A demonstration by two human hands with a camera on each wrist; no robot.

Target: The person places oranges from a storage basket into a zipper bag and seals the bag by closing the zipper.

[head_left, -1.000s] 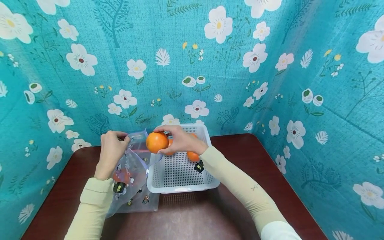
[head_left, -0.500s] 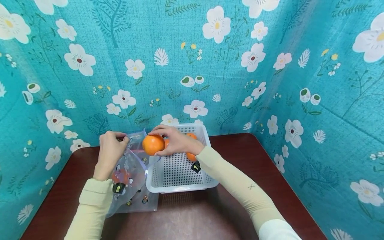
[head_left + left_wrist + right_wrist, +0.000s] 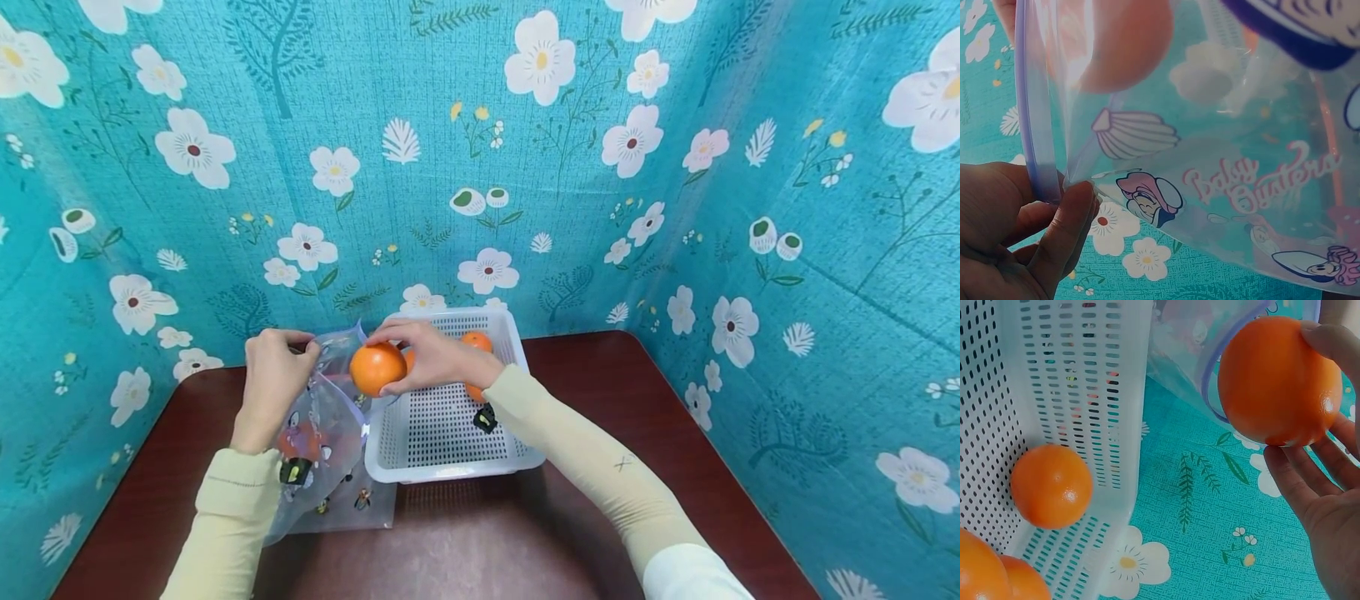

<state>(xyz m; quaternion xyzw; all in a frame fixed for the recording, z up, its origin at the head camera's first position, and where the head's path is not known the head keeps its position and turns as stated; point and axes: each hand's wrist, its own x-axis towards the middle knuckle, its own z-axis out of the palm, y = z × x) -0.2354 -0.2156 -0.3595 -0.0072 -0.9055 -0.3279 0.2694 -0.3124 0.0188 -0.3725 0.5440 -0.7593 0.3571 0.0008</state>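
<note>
My left hand [image 3: 279, 371] pinches the lilac-edged rim of a clear zip bag [image 3: 1141, 134] printed with cartoon figures and "Baby Oysters". The bag's mouth gapes toward the basket, and an orange shape shows low inside it in the head view. My right hand [image 3: 427, 354] grips an orange [image 3: 1279, 381] between thumb and fingers, right at the bag's mouth. Through the film in the left wrist view, the orange shows close to the rim. Beneath the right forearm stands a white perforated plastic basket [image 3: 457, 473], partly hidden by the arm.
Several more oranges lie in the basket, one orange [image 3: 1052, 486] near its wall and others in a corner. The dark red-brown table [image 3: 480, 533] ends at a teal flowered cloth [image 3: 420, 225] behind and at both sides.
My right hand has carried the orange a little left and down, closer over the bag's mouth. The left hand keeps its hold on the rim, almost unmoved.
</note>
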